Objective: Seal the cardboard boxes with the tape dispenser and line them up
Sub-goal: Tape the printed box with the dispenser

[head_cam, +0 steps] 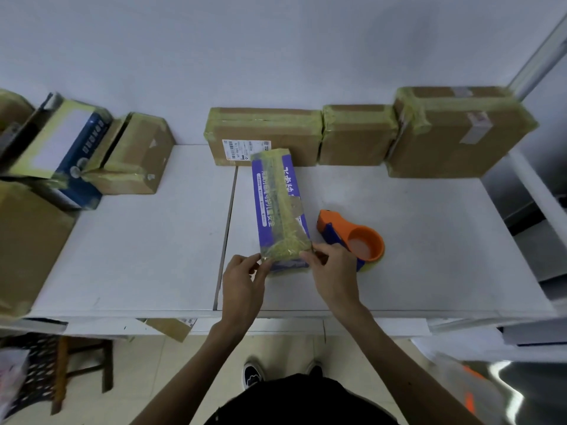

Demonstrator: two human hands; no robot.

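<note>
A long purple box [276, 207] with a strip of yellowish tape along its top lies lengthwise in the middle of the white table [147, 246]. My left hand [244, 286] pinches its near left corner. My right hand [333, 271] pinches the near right corner, fingers on the tape end. The orange and blue tape dispenser [352, 236] rests on the table just right of the box, beside my right hand, held by neither hand. Three taped brown boxes stand in a row against the wall: a wide one [264, 134], a smaller one [357, 134] and a large one [457, 130].
At the left stand more boxes: a blue and white one [61, 148], a brown taped one [135, 154] and a big brown one [27, 243] at the table's edge. A seam [227, 228] splits the tabletop. A stool [79, 366] stands under the table at the left.
</note>
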